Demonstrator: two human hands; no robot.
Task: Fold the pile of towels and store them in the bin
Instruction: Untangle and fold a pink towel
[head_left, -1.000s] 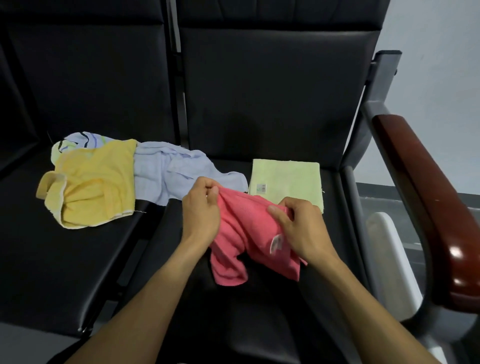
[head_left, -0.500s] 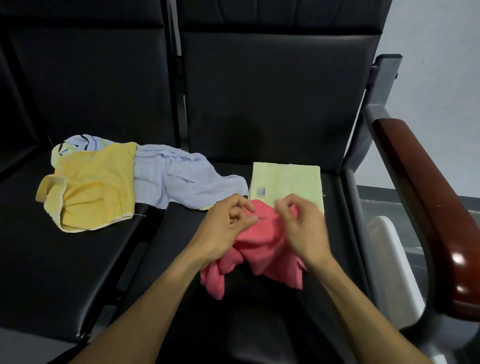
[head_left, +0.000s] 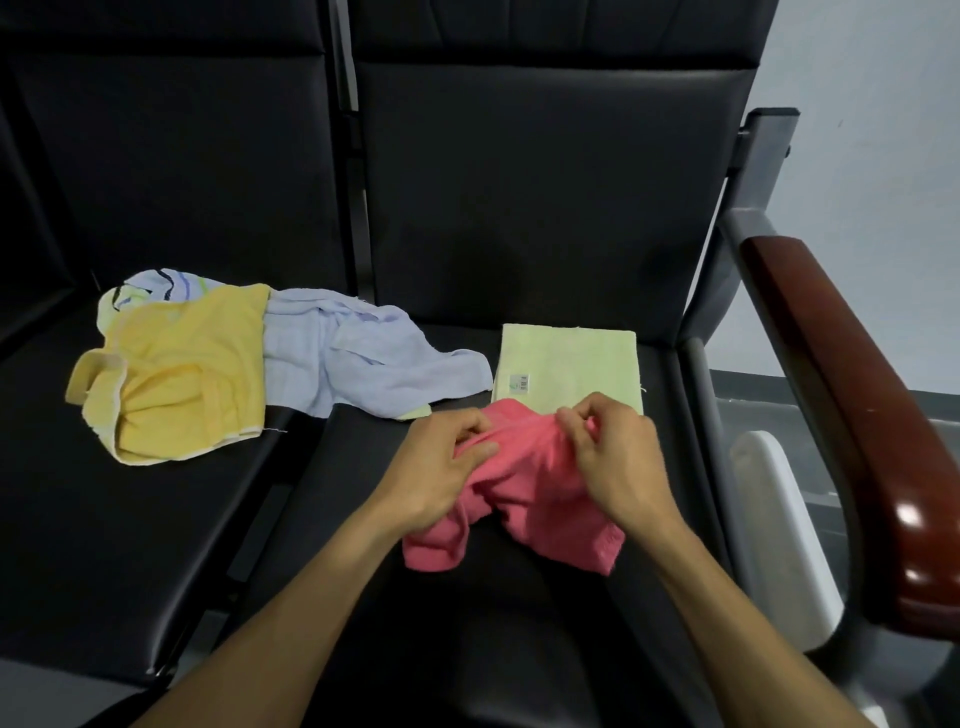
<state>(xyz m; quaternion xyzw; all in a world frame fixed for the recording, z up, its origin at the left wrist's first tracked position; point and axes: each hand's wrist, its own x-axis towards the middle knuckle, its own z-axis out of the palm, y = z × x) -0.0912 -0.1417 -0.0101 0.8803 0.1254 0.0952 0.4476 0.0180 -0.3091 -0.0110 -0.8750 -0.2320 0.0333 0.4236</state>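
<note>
A crumpled pink towel (head_left: 530, 483) hangs over the right black seat (head_left: 467, 597). My left hand (head_left: 441, 467) pinches its upper left edge and my right hand (head_left: 618, 457) pinches its upper right edge, the two hands close together. Just behind it a pale green towel (head_left: 569, 366) lies folded flat with a small label. On the left seat (head_left: 104, 519) lie an unfolded yellow towel (head_left: 182, 374), a light blue towel (head_left: 358, 358) and a striped one (head_left: 150, 288) partly under the yellow. No bin is clearly in view.
Black seat backs (head_left: 519, 208) rise behind both seats. A dark red wooden armrest (head_left: 857, 415) on a grey metal frame borders the right seat. A white object (head_left: 779, 519) stands below the armrest, outside the seat. A gap (head_left: 291, 467) separates the two seats.
Both hands have gathered the pink towel's top edge, first drawing together, now slightly apart again. The towel has shifted a little toward the green one and bunched up.
</note>
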